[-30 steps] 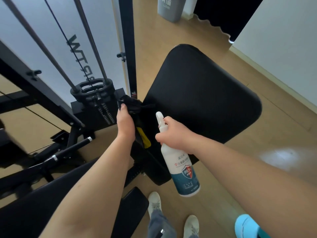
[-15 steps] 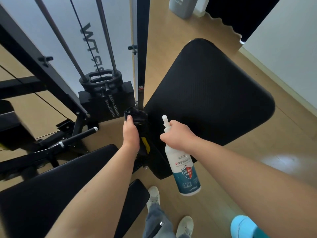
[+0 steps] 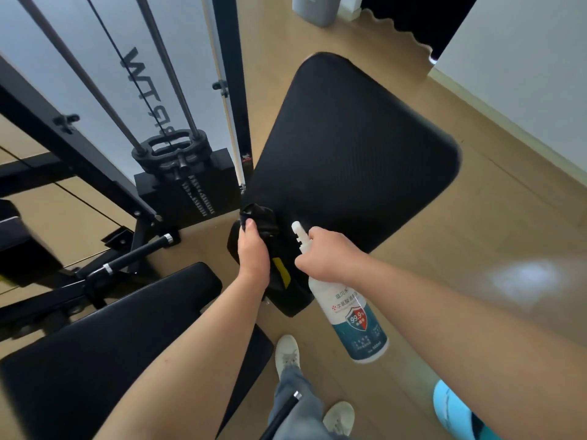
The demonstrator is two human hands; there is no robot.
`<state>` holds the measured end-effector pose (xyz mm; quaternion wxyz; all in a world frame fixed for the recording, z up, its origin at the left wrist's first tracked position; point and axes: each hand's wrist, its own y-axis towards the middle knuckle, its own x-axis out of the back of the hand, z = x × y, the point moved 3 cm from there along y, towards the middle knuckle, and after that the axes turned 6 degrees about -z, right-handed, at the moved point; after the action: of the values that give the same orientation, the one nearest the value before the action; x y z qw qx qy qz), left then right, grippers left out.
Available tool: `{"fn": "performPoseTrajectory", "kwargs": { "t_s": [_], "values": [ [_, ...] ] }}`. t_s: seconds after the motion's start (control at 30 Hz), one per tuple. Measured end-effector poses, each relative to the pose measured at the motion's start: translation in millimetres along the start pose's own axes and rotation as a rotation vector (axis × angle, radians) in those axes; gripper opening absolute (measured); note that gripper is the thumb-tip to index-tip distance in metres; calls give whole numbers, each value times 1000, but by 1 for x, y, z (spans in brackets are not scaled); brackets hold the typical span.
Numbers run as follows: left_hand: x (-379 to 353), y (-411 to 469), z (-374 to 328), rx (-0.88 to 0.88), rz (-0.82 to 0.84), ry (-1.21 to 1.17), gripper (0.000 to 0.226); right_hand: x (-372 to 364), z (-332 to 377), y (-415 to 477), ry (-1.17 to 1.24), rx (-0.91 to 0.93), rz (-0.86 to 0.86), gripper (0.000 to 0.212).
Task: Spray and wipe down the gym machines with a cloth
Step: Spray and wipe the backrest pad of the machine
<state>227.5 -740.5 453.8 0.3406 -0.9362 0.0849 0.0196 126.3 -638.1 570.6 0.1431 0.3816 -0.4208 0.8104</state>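
A big black padded board (image 3: 346, 147) of the gym machine tilts up in front of me. My left hand (image 3: 252, 252) is shut on a dark cloth (image 3: 262, 219), pressed against the pad's lower left corner by a bracket with a yellow sticker (image 3: 281, 274). My right hand (image 3: 327, 254) grips the neck of a white spray bottle (image 3: 352, 312) with a teal label, hanging just right of the cloth, nozzle pointing up and left.
A weight stack (image 3: 187, 182) with guide rods and a black frame post (image 3: 233, 74) stand to the left. A black bench seat (image 3: 104, 341) lies under my left arm. My shoes (image 3: 287, 352) are on the wood floor; a grey bin (image 3: 313, 7) stands far back.
My left hand and the cloth slid down from the frame near the weight stack onto the pad's lower corner. The bottle stayed close beside them, and my view shifted slightly.
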Motion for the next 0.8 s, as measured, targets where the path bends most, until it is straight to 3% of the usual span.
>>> {"fn": "performPoseTrajectory", "kwargs": {
  "t_s": [0.23,0.8],
  "values": [
    [-4,-38,12,-46,-10,65,52,-6,-43,-32,-5,2,-16,26],
    [-20,-158,52,-72,80,155,48,-4,-116,-102,120,-3,-64,33]
  ]
}}
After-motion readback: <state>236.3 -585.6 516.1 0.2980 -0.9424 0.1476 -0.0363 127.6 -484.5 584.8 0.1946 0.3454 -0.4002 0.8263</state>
